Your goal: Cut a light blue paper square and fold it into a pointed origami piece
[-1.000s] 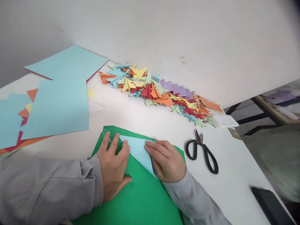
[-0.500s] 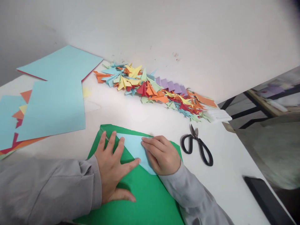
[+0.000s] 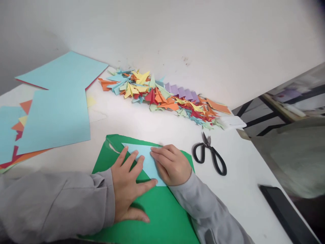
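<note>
Reaching farther onto blue paper (image 3: 149,166) with left hand (image 3: 130,186) spread wide. Still touching it, pointed up-left and slanting lengthwise down-right, with right hand (image 3: 172,166) bunched narrow.

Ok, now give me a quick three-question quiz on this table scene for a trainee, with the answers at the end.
1. Multiple choice: What colour is the sheet beneath the light-blue piece? A) red B) green C) purple
2. True or false: The blades of the scissors are fully closed.
3. Fill in the blank: The scissors lie nearer to the person's ____ than to the other hand.

Key: 1. B; 2. false; 3. right hand.
</note>
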`<state>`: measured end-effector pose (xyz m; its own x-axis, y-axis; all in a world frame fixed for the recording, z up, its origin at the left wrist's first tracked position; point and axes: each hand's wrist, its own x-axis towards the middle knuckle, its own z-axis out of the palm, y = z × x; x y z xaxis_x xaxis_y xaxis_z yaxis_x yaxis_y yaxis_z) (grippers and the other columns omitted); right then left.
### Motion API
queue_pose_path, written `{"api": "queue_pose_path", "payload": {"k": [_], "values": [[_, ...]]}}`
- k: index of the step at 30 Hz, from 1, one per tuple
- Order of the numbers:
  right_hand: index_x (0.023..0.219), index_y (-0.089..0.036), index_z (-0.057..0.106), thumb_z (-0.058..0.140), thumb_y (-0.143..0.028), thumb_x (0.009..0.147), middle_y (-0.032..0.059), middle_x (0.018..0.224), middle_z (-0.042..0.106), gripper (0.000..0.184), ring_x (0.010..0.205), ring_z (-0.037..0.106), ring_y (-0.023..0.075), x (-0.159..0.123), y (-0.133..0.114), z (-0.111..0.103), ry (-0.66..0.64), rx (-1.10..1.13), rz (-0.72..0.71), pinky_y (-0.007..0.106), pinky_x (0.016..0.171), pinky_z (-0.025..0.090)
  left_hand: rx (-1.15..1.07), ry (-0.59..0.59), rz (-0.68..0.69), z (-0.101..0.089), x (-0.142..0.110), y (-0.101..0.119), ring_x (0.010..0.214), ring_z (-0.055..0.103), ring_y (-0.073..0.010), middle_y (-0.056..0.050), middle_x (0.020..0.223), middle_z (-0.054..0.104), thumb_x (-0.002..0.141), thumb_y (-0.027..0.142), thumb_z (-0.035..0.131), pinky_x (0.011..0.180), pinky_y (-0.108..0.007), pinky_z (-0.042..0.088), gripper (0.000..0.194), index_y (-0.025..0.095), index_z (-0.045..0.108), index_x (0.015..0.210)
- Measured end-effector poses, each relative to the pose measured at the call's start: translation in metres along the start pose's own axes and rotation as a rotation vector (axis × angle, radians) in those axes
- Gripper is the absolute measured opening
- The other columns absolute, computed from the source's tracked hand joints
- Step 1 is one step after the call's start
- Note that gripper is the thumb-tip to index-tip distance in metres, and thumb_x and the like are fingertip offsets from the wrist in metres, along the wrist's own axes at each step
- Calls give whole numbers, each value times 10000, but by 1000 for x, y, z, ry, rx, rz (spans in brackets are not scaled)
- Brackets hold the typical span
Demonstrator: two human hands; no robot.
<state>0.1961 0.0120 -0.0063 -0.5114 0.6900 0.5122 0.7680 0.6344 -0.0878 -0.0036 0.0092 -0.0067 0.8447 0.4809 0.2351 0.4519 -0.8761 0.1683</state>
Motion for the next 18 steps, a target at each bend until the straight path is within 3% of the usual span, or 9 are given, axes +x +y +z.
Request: {"api": "queue_pose_path", "payload": {"k": [13, 18], "values": [[879, -119, 637, 495, -75, 715, 85, 897, 673, 221, 724, 517, 187, 1, 2, 1, 32, 15, 20, 340, 638, 493, -23, 36, 18, 2, 0, 0, 1148, 295, -391, -132, 1215, 447, 528, 763, 381, 899, -648, 92, 754, 315, 527, 1117], [829, -127, 644, 504, -97, 709, 83, 829, 680, 186, 681, 542, 182, -1, -1, 0, 49, -50, 117, 334, 603, 482, -70, 37, 110, 0, 3, -9, 1181, 280, -386, -129, 1248, 428, 557, 732, 406, 905, -642, 103, 685, 327, 538, 1094]]}}
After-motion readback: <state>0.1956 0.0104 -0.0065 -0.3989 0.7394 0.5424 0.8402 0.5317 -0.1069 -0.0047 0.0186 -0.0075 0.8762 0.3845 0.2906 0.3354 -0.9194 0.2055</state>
